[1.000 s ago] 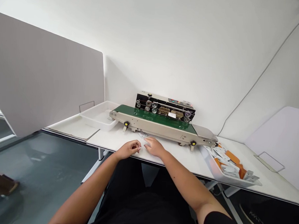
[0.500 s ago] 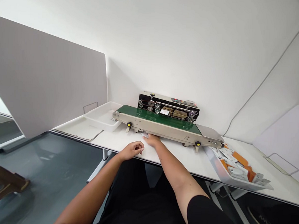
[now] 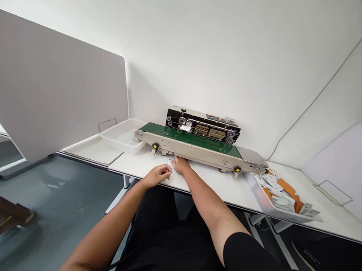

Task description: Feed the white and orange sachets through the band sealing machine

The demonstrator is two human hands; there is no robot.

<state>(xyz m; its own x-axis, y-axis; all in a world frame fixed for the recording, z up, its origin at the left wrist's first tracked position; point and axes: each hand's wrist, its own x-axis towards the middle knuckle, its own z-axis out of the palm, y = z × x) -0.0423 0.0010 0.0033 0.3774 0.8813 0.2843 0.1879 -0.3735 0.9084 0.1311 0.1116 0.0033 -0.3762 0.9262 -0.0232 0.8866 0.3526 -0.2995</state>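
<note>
Facing one conveyor (image 3: 195, 141), two hands (image 3: 157, 176) (image 3: 181, 165)

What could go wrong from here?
The right hand reaches in at the conveyor's lower front edge, so it might get bumped or pinched there.

The small white packet up by the rollers could perhaps get crooked or stuck.

The plastic bin is heaped with packets near the table's front edge, so a knock might spill some.
</note>
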